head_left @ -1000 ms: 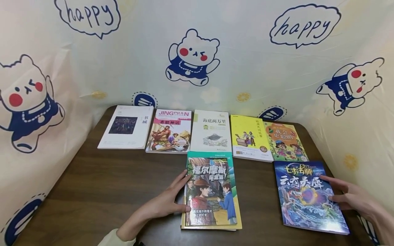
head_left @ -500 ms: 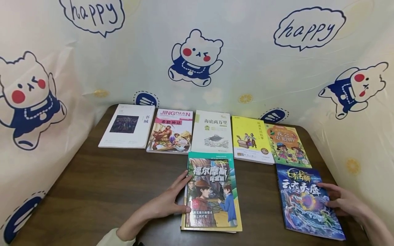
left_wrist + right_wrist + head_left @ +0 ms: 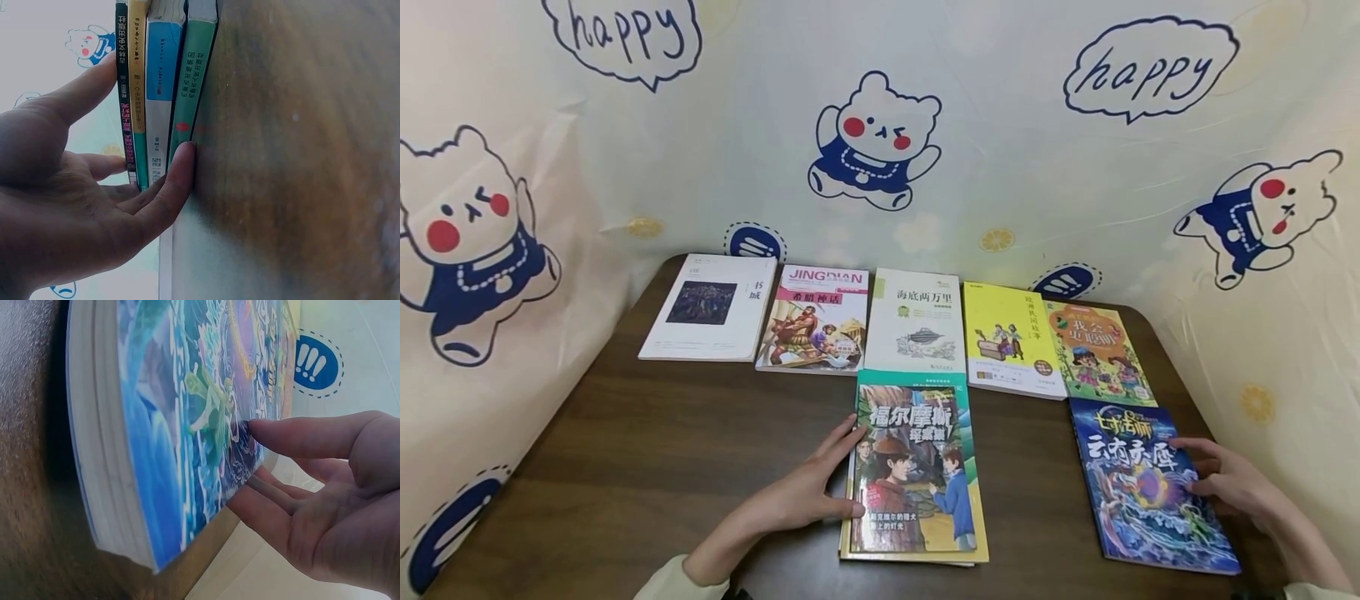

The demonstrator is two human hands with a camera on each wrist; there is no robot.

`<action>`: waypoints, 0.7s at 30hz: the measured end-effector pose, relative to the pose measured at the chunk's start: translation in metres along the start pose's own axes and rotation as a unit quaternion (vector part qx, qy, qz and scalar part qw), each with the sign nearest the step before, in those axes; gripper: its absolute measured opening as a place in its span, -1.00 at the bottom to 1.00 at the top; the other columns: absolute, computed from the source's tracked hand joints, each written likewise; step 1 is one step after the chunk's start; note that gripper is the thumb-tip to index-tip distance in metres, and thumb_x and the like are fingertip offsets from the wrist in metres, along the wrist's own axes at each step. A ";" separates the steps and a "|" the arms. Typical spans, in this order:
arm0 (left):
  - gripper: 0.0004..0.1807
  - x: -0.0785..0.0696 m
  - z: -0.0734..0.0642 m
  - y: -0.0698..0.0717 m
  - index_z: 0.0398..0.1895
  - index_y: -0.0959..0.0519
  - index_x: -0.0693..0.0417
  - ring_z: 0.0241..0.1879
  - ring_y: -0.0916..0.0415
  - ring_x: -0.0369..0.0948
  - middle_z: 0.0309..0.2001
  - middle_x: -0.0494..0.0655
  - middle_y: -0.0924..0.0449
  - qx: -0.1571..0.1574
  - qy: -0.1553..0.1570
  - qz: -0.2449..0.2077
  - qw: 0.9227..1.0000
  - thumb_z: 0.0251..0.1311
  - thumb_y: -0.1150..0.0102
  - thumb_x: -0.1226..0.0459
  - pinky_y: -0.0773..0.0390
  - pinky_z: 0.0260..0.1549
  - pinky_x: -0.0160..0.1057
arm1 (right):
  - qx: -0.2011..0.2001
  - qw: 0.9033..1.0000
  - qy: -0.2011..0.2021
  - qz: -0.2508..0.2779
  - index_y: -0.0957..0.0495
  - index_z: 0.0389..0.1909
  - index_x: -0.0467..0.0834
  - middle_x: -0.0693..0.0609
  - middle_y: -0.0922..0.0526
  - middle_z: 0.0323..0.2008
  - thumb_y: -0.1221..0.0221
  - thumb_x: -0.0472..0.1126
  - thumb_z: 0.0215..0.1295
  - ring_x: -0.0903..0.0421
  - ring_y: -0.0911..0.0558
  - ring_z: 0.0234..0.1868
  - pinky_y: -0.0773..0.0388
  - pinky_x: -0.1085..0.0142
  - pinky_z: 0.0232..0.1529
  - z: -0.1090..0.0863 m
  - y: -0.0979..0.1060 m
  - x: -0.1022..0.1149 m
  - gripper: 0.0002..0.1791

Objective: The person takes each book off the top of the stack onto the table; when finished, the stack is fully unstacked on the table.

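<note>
Cream cloth point(image 3: 679, 583) sleeves the left arm, which slants in from the near edge of the dark table point(image 3: 700, 475). The left hand point(image 3: 801, 500) stands sideways, thumb and fingers spread along the spines of a stack of four books point(image 3: 917, 475) near the middle, touching them without closing round them. Angling in from the right, the right hand point(image 3: 1236, 487) pinches the right edge of the blue book point(image 3: 1150, 492), thumb on its cover. That book lies well apart from the stack, just in front of an orange-and-green book point(image 3: 1097, 358).
</note>
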State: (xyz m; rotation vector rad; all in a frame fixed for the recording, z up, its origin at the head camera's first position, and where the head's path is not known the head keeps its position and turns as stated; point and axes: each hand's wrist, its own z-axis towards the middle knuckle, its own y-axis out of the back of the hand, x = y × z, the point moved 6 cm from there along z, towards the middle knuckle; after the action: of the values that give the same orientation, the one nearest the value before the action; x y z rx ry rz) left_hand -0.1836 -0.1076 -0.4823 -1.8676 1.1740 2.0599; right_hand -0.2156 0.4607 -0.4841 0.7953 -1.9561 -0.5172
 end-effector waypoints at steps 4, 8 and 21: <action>0.03 0.000 0.000 0.001 0.54 0.11 0.08 0.43 0.25 0.27 0.54 0.10 0.39 -0.002 0.004 -0.001 1.000 0.15 -0.31 0.06 -0.15 0.20 0.31 | -0.013 1.000 0.005 -0.022 -0.05 0.34 -0.40 -0.55 -0.39 -0.02 -0.15 -0.44 0.14 -0.07 -0.55 -0.20 -0.58 0.10 -0.35 0.002 0.002 0.007 -0.25; 0.03 0.000 0.000 0.001 0.54 0.11 0.06 0.43 0.25 0.26 0.54 0.08 0.39 -0.003 0.006 0.000 1.000 0.15 -0.31 0.06 -0.15 0.20 0.31 | -0.013 0.999 0.008 -0.033 -0.05 0.32 -0.43 -0.61 -0.35 0.00 -0.14 -0.45 0.16 -0.14 -0.55 -0.16 -0.59 0.09 -0.33 0.002 0.003 0.009 -0.27; 0.03 0.001 0.000 -0.001 0.55 0.10 0.04 0.45 0.28 0.21 0.54 0.04 0.42 0.001 0.016 -0.003 1.000 0.14 -0.32 0.05 -0.12 0.23 0.29 | -0.043 0.993 0.037 -0.107 -0.20 0.17 -0.55 -0.47 -0.51 -0.24 -0.25 -0.41 0.06 -0.12 -0.60 -0.31 -0.62 0.09 -0.47 -0.002 0.001 0.013 -0.33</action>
State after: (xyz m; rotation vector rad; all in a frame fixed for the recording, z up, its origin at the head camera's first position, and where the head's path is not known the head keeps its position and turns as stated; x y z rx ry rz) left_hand -0.1839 -0.1075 -0.4840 -1.9084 1.1755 2.0316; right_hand -0.2185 0.4526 -0.4746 0.9598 -1.7781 -0.6850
